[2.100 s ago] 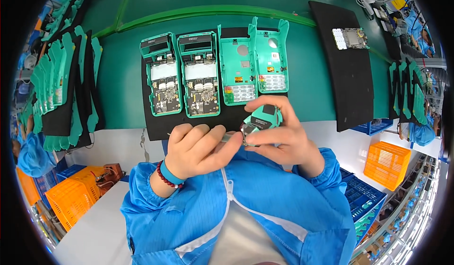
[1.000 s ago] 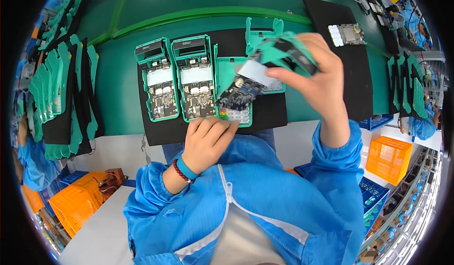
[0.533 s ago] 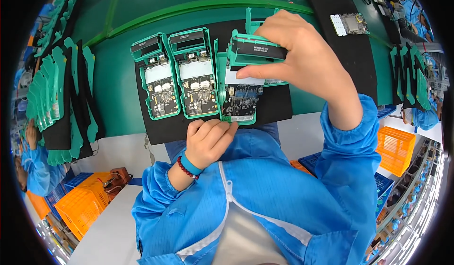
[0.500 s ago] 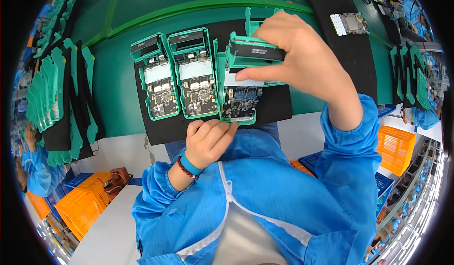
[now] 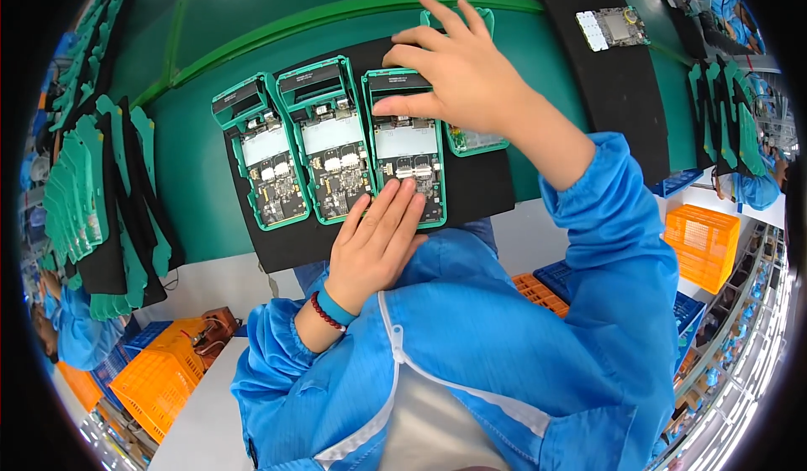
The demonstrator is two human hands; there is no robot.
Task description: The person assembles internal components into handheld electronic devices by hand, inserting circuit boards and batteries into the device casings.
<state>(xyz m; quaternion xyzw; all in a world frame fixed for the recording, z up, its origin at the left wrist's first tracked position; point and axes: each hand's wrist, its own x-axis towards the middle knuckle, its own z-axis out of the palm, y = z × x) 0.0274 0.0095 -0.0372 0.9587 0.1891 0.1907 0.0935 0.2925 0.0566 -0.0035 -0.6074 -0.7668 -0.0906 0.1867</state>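
Green tabletop (image 5: 193,185) fills my remote view beyond both hands. Nearest to me, the left hand (image 5: 374,248) lies flat, fingers straight and close together, fingertips over the lower part of a circuit board (image 5: 429,183). That board sits inside a green gadget (image 5: 406,141), just ahead of this hand on a black mat (image 5: 479,189). To the left hand's left I see two matching gadgets (image 5: 336,143), boards showing. Farther ahead, the right hand (image 5: 466,76) is over the gadget's top end, fingers splayed, thumb near a black bar (image 5: 395,81); I can't tell whether it touches. Partly hidden behind that hand is a green shell (image 5: 475,141). Well to its right, a loose board (image 5: 614,29) rests on a long black pad (image 5: 622,101). Beyond the right hand runs a green strip (image 5: 361,6).
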